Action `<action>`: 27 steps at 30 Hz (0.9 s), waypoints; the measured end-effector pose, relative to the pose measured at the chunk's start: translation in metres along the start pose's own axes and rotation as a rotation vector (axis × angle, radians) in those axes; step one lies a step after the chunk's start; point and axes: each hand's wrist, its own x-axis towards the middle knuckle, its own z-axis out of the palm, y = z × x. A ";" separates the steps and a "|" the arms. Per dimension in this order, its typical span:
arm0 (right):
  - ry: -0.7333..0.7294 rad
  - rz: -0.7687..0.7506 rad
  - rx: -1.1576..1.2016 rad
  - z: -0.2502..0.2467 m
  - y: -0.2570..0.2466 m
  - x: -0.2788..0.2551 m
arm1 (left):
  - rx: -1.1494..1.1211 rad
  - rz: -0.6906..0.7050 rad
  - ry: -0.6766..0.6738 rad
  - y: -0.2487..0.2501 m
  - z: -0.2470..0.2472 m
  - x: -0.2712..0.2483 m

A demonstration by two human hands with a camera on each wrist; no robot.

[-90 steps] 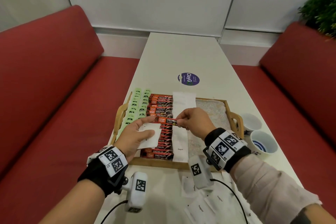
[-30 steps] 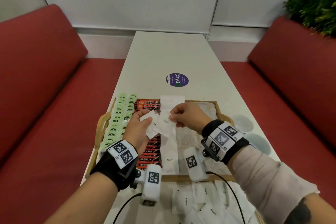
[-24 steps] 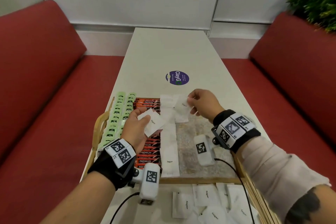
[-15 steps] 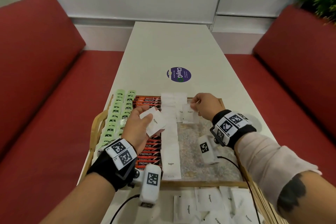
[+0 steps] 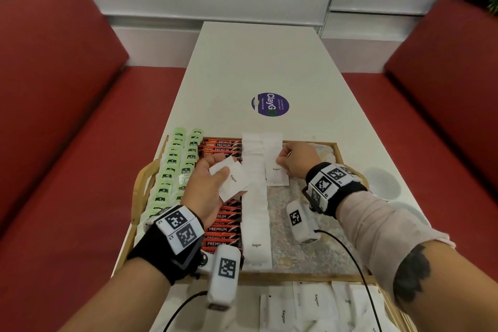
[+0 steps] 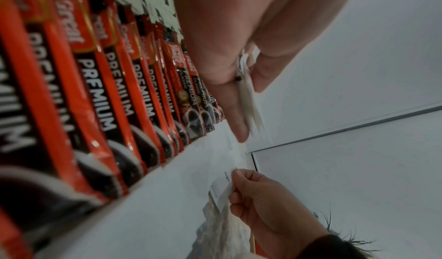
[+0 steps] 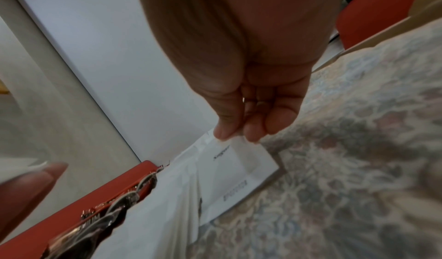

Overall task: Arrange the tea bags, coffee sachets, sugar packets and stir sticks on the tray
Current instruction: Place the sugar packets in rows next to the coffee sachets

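white sugar packets [image 5: 255, 213], rowed on tray [image 5: 140, 186]

At upper centre of the frame we see the left hand [image 6: 229, 42] pinching thin white paper sugar packets [image 6: 248, 100]; overlapping red-and-black foil coffee sachets [image 6: 100, 96] fill the left.

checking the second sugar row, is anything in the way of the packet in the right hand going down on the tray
Nothing visible. The right hand pinches the sugar packet at the bare patterned tray floor, beside the first sugar row.
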 end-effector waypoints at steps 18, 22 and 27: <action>0.106 -0.084 -0.066 -0.005 -0.003 -0.003 | 0.066 0.056 0.037 -0.003 0.004 0.003; -0.039 -0.187 0.095 -0.014 -0.026 -0.028 | 0.129 0.105 0.081 -0.005 0.005 0.003; -0.328 -0.227 0.085 -0.018 -0.046 -0.055 | 0.129 0.137 0.127 -0.004 0.013 0.002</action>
